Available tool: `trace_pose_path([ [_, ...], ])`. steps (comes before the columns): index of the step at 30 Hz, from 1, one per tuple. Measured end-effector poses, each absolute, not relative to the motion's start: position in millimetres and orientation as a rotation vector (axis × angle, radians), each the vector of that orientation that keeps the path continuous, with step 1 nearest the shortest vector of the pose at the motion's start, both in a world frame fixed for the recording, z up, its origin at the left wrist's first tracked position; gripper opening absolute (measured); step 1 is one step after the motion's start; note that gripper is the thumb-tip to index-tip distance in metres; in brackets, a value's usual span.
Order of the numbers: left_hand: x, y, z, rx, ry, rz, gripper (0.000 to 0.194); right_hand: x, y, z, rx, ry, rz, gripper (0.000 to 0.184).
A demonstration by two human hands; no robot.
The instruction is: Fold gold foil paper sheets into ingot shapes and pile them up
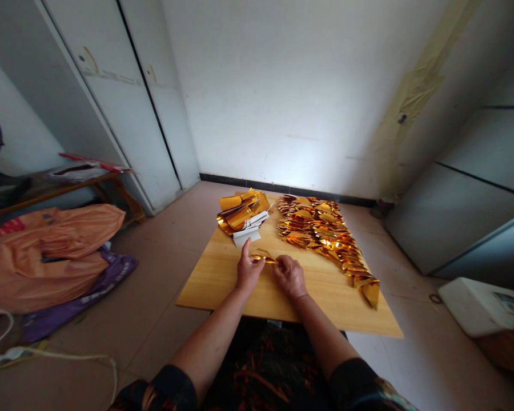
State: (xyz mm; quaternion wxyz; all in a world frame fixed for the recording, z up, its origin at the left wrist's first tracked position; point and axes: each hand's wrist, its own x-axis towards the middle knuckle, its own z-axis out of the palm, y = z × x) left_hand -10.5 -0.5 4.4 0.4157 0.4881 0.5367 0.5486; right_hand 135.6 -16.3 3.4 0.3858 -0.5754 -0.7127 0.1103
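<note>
Between my hands, just above the wooden board [231, 288], is a small folded piece of gold foil paper [263, 256]. My left hand [248, 271] grips its left end, the thumb raised along it. At the other end, my right hand [290, 275] pinches the tip with curled fingers. Behind my left hand lies a loose pile of gold foil sheets [240, 214], with white paper pieces [248, 234] at its front. Rows of folded gold foil pieces [321, 225] spread over the board's right side, trailing toward its front right corner.
The board stands before a white wall [282, 103]. At left are a cabinet [111, 85], a wooden bench [68, 187], an orange cloth or bag [55, 245], a purple bag [85, 291] and a pale cable [68, 355]. A grey cabinet [466, 188] and white box [475, 305] stand right.
</note>
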Motion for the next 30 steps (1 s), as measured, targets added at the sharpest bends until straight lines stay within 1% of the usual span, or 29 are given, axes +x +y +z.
trace_pose_path([
  [3,-8,-2,9,1.161,1.284,1.376,0.084,136,-15,2,-1.437,-1.699,0.507,0.015],
  [5,-6,-2,13,1.127,1.26,1.375,0.086,137,-13,1,-1.405,-1.603,0.597,0.017],
  [10,-4,-2,14,1.085,1.229,1.376,0.089,139,-9,-4,-1.346,-1.457,0.702,0.016],
  [14,-2,0,9,1.074,1.212,1.377,0.091,139,-9,-1,-1.335,-1.397,0.724,0.016],
  [23,-11,-4,14,1.15,1.282,1.313,0.092,161,-10,14,-1.402,-1.386,0.589,0.02],
  [26,-16,-6,9,1.268,1.297,1.303,0.086,184,-11,23,-1.487,-1.438,0.472,0.021],
  [30,-19,-10,2,1.442,1.273,1.262,0.071,226,-6,41,-1.635,-1.466,0.298,0.021],
])
